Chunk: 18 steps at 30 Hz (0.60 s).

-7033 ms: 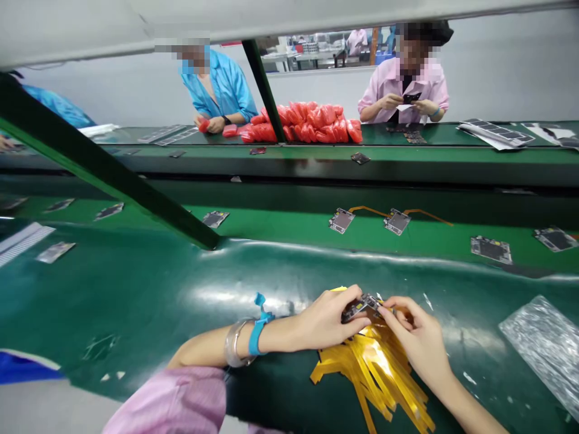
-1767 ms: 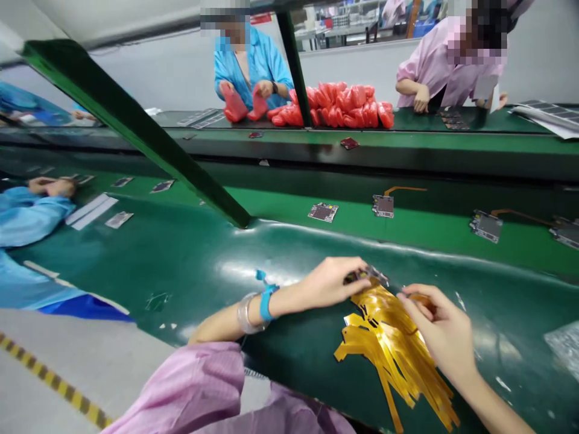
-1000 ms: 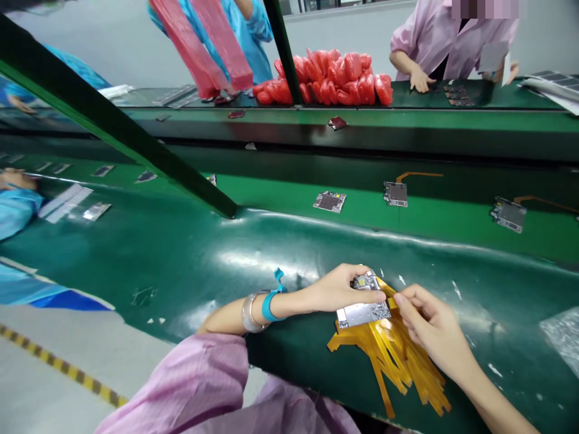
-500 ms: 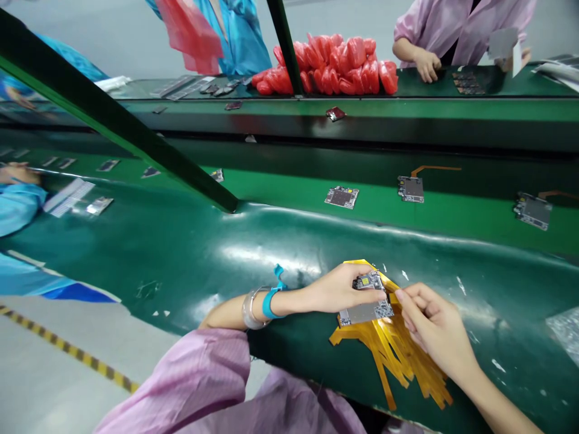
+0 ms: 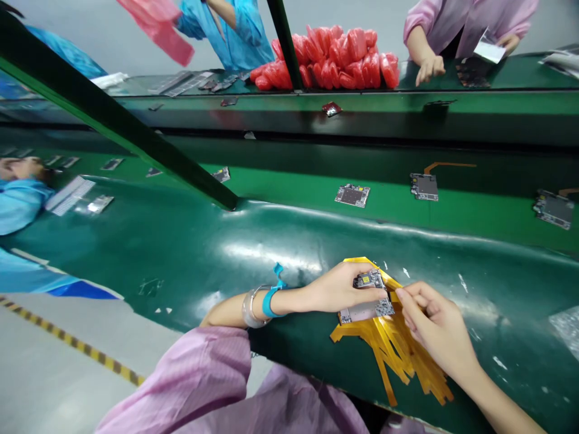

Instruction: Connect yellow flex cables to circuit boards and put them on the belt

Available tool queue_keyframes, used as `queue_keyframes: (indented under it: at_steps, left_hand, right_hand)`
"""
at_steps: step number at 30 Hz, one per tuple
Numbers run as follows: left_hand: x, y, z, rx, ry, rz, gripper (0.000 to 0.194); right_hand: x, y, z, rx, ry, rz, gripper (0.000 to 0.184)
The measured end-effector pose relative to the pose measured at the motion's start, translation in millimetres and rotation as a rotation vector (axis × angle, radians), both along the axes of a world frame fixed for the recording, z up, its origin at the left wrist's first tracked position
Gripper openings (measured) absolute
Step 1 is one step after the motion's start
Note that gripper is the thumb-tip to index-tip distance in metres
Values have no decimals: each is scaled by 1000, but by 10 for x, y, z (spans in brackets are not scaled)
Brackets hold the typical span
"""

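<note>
A circuit board (image 5: 366, 311) with a grey metal plate and a small yellow square is gripped by my left hand (image 5: 346, 290), thumb across its face. My right hand (image 5: 429, 319) pinches at the board's right edge, on what looks like the end of an orange flex cable; the fingertips partly hide it. Beneath the board and both hands, a bundle of orange flex cables (image 5: 398, 355) fans out over the green mat (image 5: 190, 259).
Beyond the mat, a green belt carries circuit boards (image 5: 353, 195), one with a flex cable (image 5: 450, 164). A slanted green post (image 5: 136, 129) crosses the left. Red bags (image 5: 339, 57) are piled across the line, where people work. A clear bag (image 5: 567, 328) lies far right.
Boards on the near belt have shifted right; those on the far belt moved slightly left, and a dark piece appeared there. Across the line, workers' hands and a red bag moved. My hands barely moved.
</note>
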<state>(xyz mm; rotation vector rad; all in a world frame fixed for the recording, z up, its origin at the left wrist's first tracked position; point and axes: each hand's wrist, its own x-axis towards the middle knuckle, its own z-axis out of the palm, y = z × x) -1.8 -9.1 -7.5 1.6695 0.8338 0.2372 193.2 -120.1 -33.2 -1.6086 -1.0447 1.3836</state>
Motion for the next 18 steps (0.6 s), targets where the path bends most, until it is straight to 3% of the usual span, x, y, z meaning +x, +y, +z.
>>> queue_keyframes:
  at_steps: [11, 18]
  left_hand:
    - [-9, -13, -11, -72, -20, -45, 21]
    - [-10, -13, -49, -109, -16, -26, 27]
  right_hand:
    - [54, -15, -12, 25, -134, 108, 40]
    - [19, 4, 31, 58, -178, 128, 41]
